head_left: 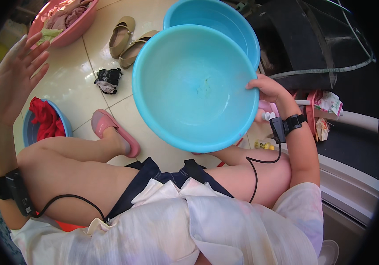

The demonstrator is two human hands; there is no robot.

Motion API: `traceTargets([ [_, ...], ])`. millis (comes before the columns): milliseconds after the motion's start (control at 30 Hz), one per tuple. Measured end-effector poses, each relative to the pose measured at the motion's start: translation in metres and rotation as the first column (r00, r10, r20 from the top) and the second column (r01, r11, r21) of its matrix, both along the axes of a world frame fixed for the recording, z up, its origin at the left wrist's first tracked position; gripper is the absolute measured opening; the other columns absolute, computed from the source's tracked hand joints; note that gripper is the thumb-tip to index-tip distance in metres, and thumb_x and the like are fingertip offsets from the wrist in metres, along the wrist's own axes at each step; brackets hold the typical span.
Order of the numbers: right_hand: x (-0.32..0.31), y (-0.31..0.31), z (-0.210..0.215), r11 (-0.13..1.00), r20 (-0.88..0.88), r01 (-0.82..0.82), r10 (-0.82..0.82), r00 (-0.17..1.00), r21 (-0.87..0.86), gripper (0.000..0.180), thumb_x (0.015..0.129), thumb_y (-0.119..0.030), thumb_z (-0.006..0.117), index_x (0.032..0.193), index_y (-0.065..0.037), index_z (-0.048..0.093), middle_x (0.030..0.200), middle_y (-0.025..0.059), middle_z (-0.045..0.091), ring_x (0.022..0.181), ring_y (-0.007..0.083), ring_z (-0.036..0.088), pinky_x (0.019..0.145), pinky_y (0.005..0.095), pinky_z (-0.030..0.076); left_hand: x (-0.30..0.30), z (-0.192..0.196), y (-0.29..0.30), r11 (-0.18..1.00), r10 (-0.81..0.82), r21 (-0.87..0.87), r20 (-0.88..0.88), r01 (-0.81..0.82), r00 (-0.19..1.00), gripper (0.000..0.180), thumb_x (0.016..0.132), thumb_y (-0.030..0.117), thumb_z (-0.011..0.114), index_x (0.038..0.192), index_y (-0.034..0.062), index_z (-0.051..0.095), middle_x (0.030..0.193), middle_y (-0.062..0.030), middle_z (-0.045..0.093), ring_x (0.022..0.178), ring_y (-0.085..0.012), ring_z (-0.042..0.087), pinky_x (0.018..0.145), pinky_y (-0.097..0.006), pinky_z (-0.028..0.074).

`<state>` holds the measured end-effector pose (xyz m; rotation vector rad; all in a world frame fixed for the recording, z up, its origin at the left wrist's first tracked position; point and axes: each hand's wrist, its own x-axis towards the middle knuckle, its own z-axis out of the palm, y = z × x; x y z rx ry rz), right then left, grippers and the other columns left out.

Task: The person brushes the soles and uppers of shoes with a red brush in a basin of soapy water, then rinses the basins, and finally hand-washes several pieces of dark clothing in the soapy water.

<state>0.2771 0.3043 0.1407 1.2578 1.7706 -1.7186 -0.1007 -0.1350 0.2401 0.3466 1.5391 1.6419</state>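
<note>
1. Basin — light-blue basin (185,66) in front of the person, its inside facing up toward the head camera. Few dark specks near the middle of its bottom; no water that I can make out. Whether anything bears it from below, cannot tell.
2. Right hand (270,88) — grasping the basin's right rim, thumb over the edge; remaining fingers mostly hidden behind the wall.
3. Left hand (23,66) — raised well apart from the basin, palm and fingers spread, nothing in it.
4. Second blue basin (238,26) lies beyond, partly covered by the first.
5. To the left: small blue tub (29,130) with red cloth (48,119) inside; crumpled dark-and-white cloth (108,81) on the tiled floor (72,79); farther off, pink tub (76,35) of clothes.
6. Step in hand, my judgement: one-handed handling of the basin. Any next move with it would call for a firm right grip and a level rim; the free hand could steady the opposite edge.
</note>
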Motion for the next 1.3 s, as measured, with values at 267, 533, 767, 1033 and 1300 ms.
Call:
traceTargets([
  [267,-0.042,-0.025,-0.006,0.998,-0.029,-0.022,0.024,0.999,0.059,0.055,0.079,-0.016,0.058,0.13,0.002,0.046,0.111,0.0142,0.058,0.098,0.0251,0.059,0.086,0.0412,0.051,0.004,-0.003,0.008,1.0,-0.006,-0.007,0.021,0.006,1.0,0.049,0.097,0.037,0.049,0.134,0.0048,0.047,0.125,-0.0086,0.054,0.11,-0.0134,0.052,0.098,-0.029,0.041],
  [533,-0.008,-0.01,0.001,0.999,0.039,-0.008,0.006,0.999,0.054,0.055,0.078,-0.013,0.056,0.13,0.001,0.046,0.116,0.0155,0.057,0.102,0.0249,0.059,0.089,0.0407,0.051,0.001,-0.003,0.004,1.0,-0.02,0.006,0.018,0.02,1.0,0.05,0.098,0.038,0.047,0.135,0.0047,0.046,0.127,-0.0094,0.054,0.111,-0.0139,0.052,0.099,-0.029,0.041],
  [767,-0.04,-0.046,-0.014,0.999,-0.004,-0.03,0.03,1.0,-0.028,0.054,0.078,-0.017,0.059,0.128,0.001,0.045,0.114,0.0144,0.055,0.101,0.0234,0.058,0.085,0.0399,0.051,-0.003,-0.007,0.012,1.0,-0.003,-0.006,0.011,0.003,1.0,0.049,0.097,0.037,0.048,0.134,0.0042,0.047,0.125,-0.0089,0.054,0.11,-0.0141,0.052,0.099,-0.029,0.041],
  [1033,-0.017,-0.008,0.005,0.989,-0.12,0.129,-0.121,0.985,0.067,0.05,0.081,-0.015,0.057,0.126,0.002,0.045,0.11,0.0152,0.057,0.097,0.0231,0.061,0.084,0.0377,0.053,0.003,-0.01,0.012,0.999,0.007,-0.051,0.024,-0.006,1.0,0.047,0.099,0.036,0.047,0.136,0.0073,0.046,0.126,-0.0035,0.056,0.107,-0.0096,0.054,0.095,-0.026,0.044],
  [1300,-0.007,-0.028,0.027,0.982,-0.066,0.16,-0.167,0.984,-0.1,0.045,0.083,-0.013,0.055,0.123,0.005,0.046,0.106,0.0166,0.06,0.09,0.0241,0.064,0.078,0.0373,0.057,0.0,-0.015,0.023,0.99,0.079,-0.117,-0.002,-0.078,0.997,0.043,0.099,0.035,0.047,0.133,0.009,0.049,0.121,-0.0004,0.057,0.102,-0.0076,0.056,0.091,-0.025,0.046],
])
